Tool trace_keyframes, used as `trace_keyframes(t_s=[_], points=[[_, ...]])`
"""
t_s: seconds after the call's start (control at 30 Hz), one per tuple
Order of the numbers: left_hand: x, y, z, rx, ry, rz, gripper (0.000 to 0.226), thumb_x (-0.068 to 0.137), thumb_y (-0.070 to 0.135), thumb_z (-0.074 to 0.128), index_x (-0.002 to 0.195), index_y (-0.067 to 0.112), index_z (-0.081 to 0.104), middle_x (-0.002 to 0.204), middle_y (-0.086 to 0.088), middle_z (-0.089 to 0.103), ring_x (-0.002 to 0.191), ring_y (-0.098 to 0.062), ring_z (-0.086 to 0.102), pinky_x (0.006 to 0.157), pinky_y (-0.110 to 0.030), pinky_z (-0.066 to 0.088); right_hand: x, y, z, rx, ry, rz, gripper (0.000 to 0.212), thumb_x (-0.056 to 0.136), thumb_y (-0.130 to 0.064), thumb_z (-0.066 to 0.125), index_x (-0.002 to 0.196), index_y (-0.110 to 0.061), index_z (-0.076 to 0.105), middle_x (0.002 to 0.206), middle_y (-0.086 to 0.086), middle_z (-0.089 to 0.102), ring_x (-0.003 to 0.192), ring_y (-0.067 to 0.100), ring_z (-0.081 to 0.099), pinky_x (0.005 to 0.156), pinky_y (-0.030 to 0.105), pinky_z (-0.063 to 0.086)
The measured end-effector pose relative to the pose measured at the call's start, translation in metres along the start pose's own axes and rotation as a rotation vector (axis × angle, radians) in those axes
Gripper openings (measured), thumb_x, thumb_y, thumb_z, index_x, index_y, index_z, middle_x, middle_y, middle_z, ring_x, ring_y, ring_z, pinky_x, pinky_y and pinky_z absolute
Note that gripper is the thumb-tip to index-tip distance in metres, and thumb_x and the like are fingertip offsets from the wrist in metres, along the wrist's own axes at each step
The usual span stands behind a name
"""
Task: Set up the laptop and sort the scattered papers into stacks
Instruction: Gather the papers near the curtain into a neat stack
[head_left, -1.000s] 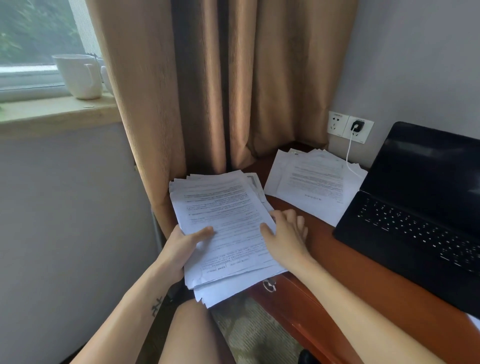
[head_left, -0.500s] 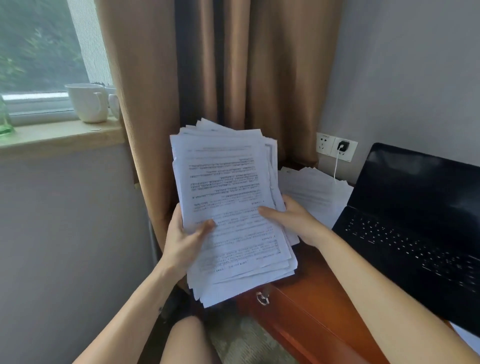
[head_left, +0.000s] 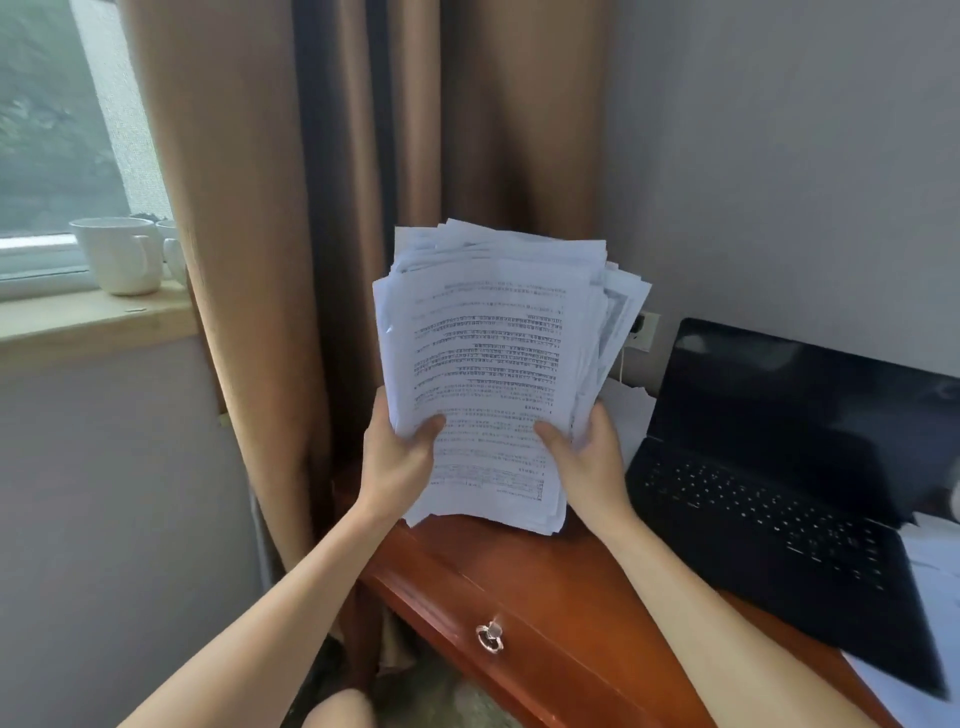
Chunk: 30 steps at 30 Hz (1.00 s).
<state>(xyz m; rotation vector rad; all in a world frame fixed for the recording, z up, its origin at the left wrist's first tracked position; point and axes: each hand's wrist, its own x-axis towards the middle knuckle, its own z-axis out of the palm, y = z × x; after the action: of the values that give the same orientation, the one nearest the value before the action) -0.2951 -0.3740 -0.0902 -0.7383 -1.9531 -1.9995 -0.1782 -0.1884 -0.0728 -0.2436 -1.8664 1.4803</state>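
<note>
A thick stack of printed white papers (head_left: 493, 353) stands upright on its lower edge at the left end of the wooden desk (head_left: 561, 587). My left hand (head_left: 397, 457) grips its left side, thumb on the front sheet. My right hand (head_left: 584, 457) grips its right side the same way. The sheets' top edges are uneven. An open black laptop (head_left: 795, 478) with a dark screen sits on the desk to the right. More white papers (head_left: 631, 415) lie behind the stack, mostly hidden by it.
Brown curtains (head_left: 363, 208) hang behind the desk's left end. White mugs (head_left: 122, 254) stand on the window sill at left. A wall socket (head_left: 647, 330) with a white cable is behind the stack. A drawer ring pull (head_left: 490, 636) faces me. More paper (head_left: 935, 571) lies at the right edge.
The stack went from lying flat at the desk corner to being lifted and stood upright on the desk. Both hands moved up with it and now grip its sides.
</note>
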Motion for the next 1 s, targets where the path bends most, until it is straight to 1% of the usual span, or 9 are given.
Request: trace_keyframes(t_s=[0.07, 0.17, 0.3, 0.5, 0.63, 0.73, 0.83, 0.93, 1.0], points=[[-0.003, -0.008, -0.001, -0.017, -0.016, -0.038, 0.052, 0.091, 0.021, 0.078, 0.137, 0.027, 0.054, 0.124, 0.010, 0.068, 0.116, -0.009, 0.066, 0.085, -0.020, 0.056, -0.007, 0.008, -0.002, -0.013, -0.013, -0.001, 0.044, 0.091, -0.014, 0.074, 0.130, -0.024, 0.056, 0.122, -0.014, 0.068, 0.117, 0.004, 0.063, 0.105, 0.040, 0.051], [-0.003, -0.009, -0.006, -0.047, -0.050, -0.103, 0.054, 0.084, 0.041, 0.081, 0.132, 0.029, 0.059, 0.121, 0.010, 0.072, 0.113, -0.013, 0.070, 0.088, -0.032, 0.061, -0.009, 0.010, -0.004, 0.003, -0.026, 0.010, 0.043, 0.090, -0.017, 0.076, 0.129, -0.024, 0.058, 0.122, -0.012, 0.070, 0.117, 0.007, 0.064, 0.104, 0.044, 0.052], [0.004, 0.000, -0.012, -0.124, -0.063, -0.146, 0.058, 0.081, 0.046, 0.081, 0.130, 0.023, 0.063, 0.120, 0.005, 0.075, 0.111, -0.017, 0.073, 0.090, -0.040, 0.063, -0.002, -0.004, -0.005, 0.084, -0.031, 0.015, 0.044, 0.090, -0.021, 0.076, 0.130, -0.024, 0.058, 0.123, -0.011, 0.070, 0.117, 0.008, 0.065, 0.104, 0.041, 0.051], [0.014, 0.016, -0.016, -0.152, -0.025, -0.129, 0.067, 0.075, 0.056, 0.082, 0.129, 0.023, 0.060, 0.118, 0.003, 0.074, 0.107, -0.019, 0.074, 0.085, -0.039, 0.064, 0.003, -0.007, -0.001, 0.106, -0.059, 0.003, 0.051, 0.093, -0.023, 0.073, 0.138, -0.022, 0.049, 0.128, -0.008, 0.067, 0.121, 0.010, 0.062, 0.107, 0.044, 0.050], [0.013, 0.016, -0.015, -0.157, -0.004, -0.139, 0.073, 0.071, 0.061, 0.083, 0.129, 0.025, 0.057, 0.119, 0.002, 0.073, 0.106, -0.019, 0.074, 0.086, -0.043, 0.064, 0.001, -0.005, 0.002, 0.093, -0.085, -0.015, 0.048, 0.093, -0.017, 0.071, 0.131, -0.030, 0.045, 0.125, -0.013, 0.066, 0.119, 0.005, 0.062, 0.100, 0.028, 0.052], [0.011, 0.015, -0.013, -0.187, -0.014, -0.168, 0.079, 0.071, 0.063, 0.083, 0.133, 0.023, 0.057, 0.120, 0.001, 0.073, 0.107, -0.021, 0.074, 0.088, -0.045, 0.064, -0.001, -0.002, 0.006, 0.032, -0.106, -0.025, 0.056, 0.092, -0.011, 0.072, 0.133, -0.029, 0.037, 0.129, -0.010, 0.062, 0.118, 0.002, 0.061, 0.095, 0.021, 0.053], [0.009, 0.017, -0.015, -0.216, 0.003, -0.181, 0.069, 0.075, 0.060, 0.082, 0.129, 0.023, 0.061, 0.116, 0.002, 0.076, 0.104, -0.020, 0.075, 0.084, -0.042, 0.064, 0.000, -0.002, 0.005, 0.042, -0.091, -0.027, 0.060, 0.092, -0.008, 0.071, 0.136, -0.026, 0.035, 0.126, -0.010, 0.062, 0.115, 0.002, 0.063, 0.094, 0.022, 0.054], [0.006, 0.018, -0.018, -0.223, -0.033, -0.176, 0.045, 0.088, 0.044, 0.081, 0.123, 0.020, 0.067, 0.111, 0.002, 0.078, 0.101, -0.021, 0.077, 0.082, -0.037, 0.065, 0.002, -0.004, 0.005, 0.056, -0.077, -0.021, 0.057, 0.091, -0.012, 0.072, 0.137, -0.025, 0.041, 0.121, -0.016, 0.066, 0.115, 0.002, 0.063, 0.094, 0.022, 0.054], [0.006, 0.019, -0.020, -0.214, -0.054, -0.161, 0.047, 0.084, 0.048, 0.083, 0.121, 0.021, 0.069, 0.110, 0.004, 0.079, 0.100, -0.019, 0.077, 0.081, -0.035, 0.065, 0.002, -0.005, 0.006, 0.033, -0.082, -0.030, 0.057, 0.090, -0.015, 0.075, 0.135, -0.027, 0.041, 0.119, -0.021, 0.066, 0.115, 0.001, 0.062, 0.092, 0.019, 0.052]])
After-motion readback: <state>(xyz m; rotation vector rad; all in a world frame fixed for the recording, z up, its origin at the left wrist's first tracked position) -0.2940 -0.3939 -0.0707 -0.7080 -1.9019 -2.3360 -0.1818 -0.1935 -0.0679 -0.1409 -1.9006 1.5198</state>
